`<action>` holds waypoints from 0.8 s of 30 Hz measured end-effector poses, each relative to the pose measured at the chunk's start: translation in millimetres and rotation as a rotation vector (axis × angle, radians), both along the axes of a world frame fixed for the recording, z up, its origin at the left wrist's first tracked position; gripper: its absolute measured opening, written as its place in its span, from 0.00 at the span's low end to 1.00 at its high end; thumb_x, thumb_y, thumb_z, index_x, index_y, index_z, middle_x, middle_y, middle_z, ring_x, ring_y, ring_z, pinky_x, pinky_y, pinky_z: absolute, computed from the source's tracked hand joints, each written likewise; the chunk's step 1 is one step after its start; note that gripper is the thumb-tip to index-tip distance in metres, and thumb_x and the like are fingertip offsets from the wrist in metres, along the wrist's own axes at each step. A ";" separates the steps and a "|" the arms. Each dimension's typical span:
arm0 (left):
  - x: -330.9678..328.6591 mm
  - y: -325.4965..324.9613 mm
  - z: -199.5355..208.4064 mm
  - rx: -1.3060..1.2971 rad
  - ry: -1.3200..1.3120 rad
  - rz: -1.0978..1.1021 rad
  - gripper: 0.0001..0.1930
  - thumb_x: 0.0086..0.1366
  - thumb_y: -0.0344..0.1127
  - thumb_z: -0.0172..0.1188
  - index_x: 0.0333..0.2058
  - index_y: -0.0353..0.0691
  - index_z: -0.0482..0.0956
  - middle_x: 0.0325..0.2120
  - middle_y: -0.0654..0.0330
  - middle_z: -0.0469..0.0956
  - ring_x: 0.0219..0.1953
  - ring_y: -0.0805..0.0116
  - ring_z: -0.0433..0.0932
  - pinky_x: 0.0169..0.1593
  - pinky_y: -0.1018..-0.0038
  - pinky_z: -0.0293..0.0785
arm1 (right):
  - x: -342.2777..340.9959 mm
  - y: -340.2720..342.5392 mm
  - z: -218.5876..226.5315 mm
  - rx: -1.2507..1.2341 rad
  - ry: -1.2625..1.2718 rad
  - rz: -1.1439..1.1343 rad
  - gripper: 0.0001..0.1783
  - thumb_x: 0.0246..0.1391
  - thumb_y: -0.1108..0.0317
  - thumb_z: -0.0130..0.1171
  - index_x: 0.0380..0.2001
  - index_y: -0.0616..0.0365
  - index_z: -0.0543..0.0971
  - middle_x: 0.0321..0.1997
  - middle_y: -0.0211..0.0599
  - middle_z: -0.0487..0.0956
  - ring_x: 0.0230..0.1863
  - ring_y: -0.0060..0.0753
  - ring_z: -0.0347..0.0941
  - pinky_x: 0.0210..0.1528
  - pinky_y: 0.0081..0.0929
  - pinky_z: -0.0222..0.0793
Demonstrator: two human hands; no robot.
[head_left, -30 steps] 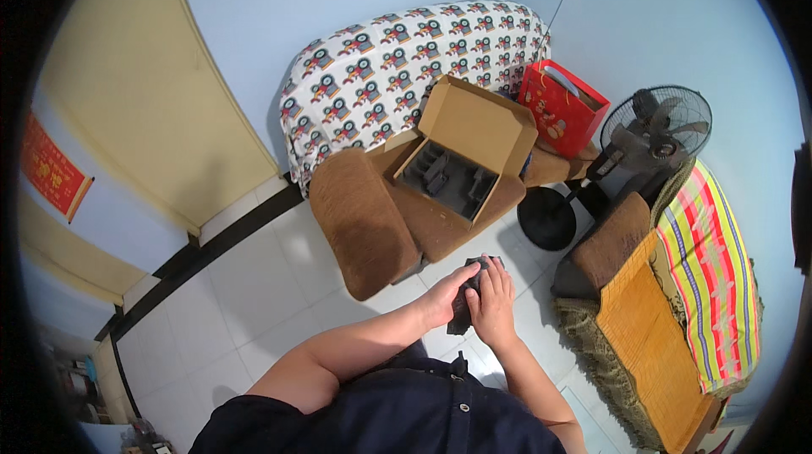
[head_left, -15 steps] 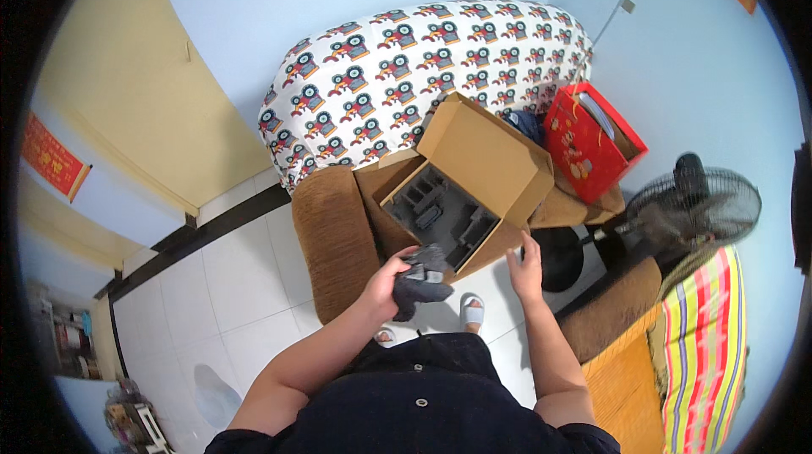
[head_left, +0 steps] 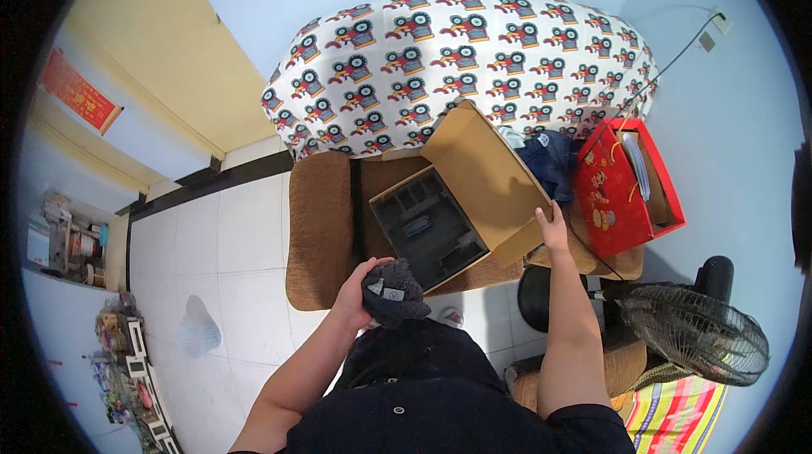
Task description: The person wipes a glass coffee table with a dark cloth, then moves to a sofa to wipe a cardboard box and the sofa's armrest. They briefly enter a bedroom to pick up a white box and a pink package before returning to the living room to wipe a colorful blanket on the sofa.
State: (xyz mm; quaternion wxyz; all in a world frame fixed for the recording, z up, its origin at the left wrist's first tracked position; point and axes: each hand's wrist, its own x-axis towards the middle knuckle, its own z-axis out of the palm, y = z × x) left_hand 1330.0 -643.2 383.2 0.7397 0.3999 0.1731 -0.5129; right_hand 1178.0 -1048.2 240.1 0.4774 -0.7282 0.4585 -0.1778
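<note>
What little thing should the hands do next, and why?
Maybe the right hand should gently steady the box lid. The lid stands open, that hand is already at its edge, and the left hand is busy holding the dark bundle.

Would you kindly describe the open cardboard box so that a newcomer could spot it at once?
Find the brown sofa beneath the white tractor-print cover. On its seat sits the open cardboard box, the right hand at a corner of its lid. Unlike the upright red bag to its right, it is plain brown, with a dark compartmented insert.
</note>
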 end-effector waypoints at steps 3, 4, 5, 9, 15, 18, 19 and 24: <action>1.6 -7.8 0.9 0.041 -0.030 0.021 0.20 0.68 0.46 0.44 0.47 0.38 0.74 0.43 0.55 0.78 0.46 0.59 0.76 0.52 0.61 0.71 | -0.3 25.3 -15.5 -0.310 -0.082 0.027 0.26 0.53 0.59 0.59 0.52 0.61 0.71 0.50 0.50 0.70 0.53 0.49 0.64 0.55 0.35 0.61; 2.5 -9.8 0.7 0.038 -0.027 0.030 0.20 0.67 0.46 0.45 0.47 0.38 0.74 0.43 0.55 0.78 0.46 0.59 0.76 0.52 0.61 0.71 | 0.4 47.9 -11.2 -0.383 -0.121 0.041 0.24 0.53 0.59 0.59 0.50 0.61 0.72 0.47 0.49 0.70 0.49 0.48 0.66 0.52 0.36 0.63; 3.5 -9.6 0.8 0.039 -0.026 0.039 0.19 0.67 0.46 0.45 0.47 0.38 0.74 0.43 0.55 0.77 0.47 0.60 0.76 0.52 0.62 0.71 | -0.2 71.7 -7.2 -0.500 -0.099 0.102 0.22 0.53 0.60 0.59 0.48 0.60 0.73 0.45 0.49 0.70 0.47 0.48 0.66 0.50 0.36 0.63; 9.7 1.9 -8.8 -0.002 -0.016 0.049 0.19 0.67 0.45 0.45 0.47 0.37 0.74 0.43 0.54 0.77 0.47 0.60 0.76 0.53 0.62 0.71 | -0.9 172.5 8.1 -0.396 -0.129 0.387 0.19 0.52 0.60 0.58 0.44 0.59 0.75 0.41 0.47 0.72 0.46 0.46 0.67 0.50 0.37 0.63; 14.9 48.5 -40.5 0.059 0.076 0.099 0.20 0.66 0.47 0.45 0.46 0.38 0.75 0.41 0.54 0.78 0.44 0.57 0.77 0.52 0.59 0.72 | -7.5 230.6 -84.5 0.210 0.009 0.175 0.24 0.52 0.58 0.60 0.49 0.61 0.72 0.46 0.46 0.74 0.51 0.42 0.68 0.53 0.36 0.62; 17.9 80.2 -61.7 0.092 0.114 0.115 0.20 0.66 0.48 0.45 0.45 0.39 0.75 0.40 0.54 0.78 0.44 0.57 0.77 0.52 0.59 0.71 | -11.0 229.0 -123.1 0.165 0.094 -0.046 0.36 0.50 0.51 0.62 0.56 0.60 0.65 0.54 0.46 0.71 0.57 0.43 0.64 0.58 0.41 0.58; 19.3 87.6 -66.5 0.108 0.119 0.122 0.20 0.66 0.48 0.45 0.45 0.39 0.75 0.40 0.54 0.78 0.43 0.57 0.77 0.52 0.59 0.71 | -8.7 230.4 -124.5 0.143 0.137 -0.075 0.41 0.49 0.47 0.63 0.59 0.60 0.63 0.57 0.46 0.69 0.59 0.44 0.62 0.60 0.44 0.56; 19.5 120.9 -90.8 0.180 0.165 0.157 0.19 0.67 0.46 0.46 0.46 0.38 0.75 0.42 0.54 0.78 0.46 0.58 0.76 0.53 0.61 0.71 | 13.7 260.0 -131.5 1.090 0.076 -0.212 0.59 0.41 0.31 0.61 0.67 0.52 0.49 0.71 0.44 0.49 0.71 0.46 0.39 0.65 0.53 0.42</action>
